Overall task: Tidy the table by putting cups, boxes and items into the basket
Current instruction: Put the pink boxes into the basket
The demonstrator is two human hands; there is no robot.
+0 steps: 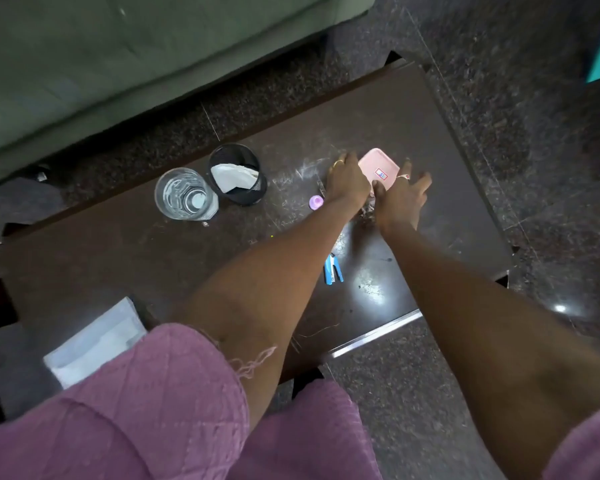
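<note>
A pink box (378,166) with a small sticker lies on the dark brown table (136,258), towards its far right. My left hand (347,180) reaches to the box's left edge with fingers stretched forward. My right hand (404,195) is at the box's right side, fingers spread, thumb by the near edge. Something crinkly and clear (368,213) shows under my wrists. A clear glass cup (182,195) and a black mesh holder (238,174) with white paper in it stand at the far left. A small purple cap (316,201) and a blue stapler (332,270) lie nearby.
A folded white sheet (94,341) lies on the table's near left corner. A green sofa (101,64) stands beyond the table. Dark speckled floor (499,133) surrounds the table on the right. My pink sleeves fill the bottom of the view.
</note>
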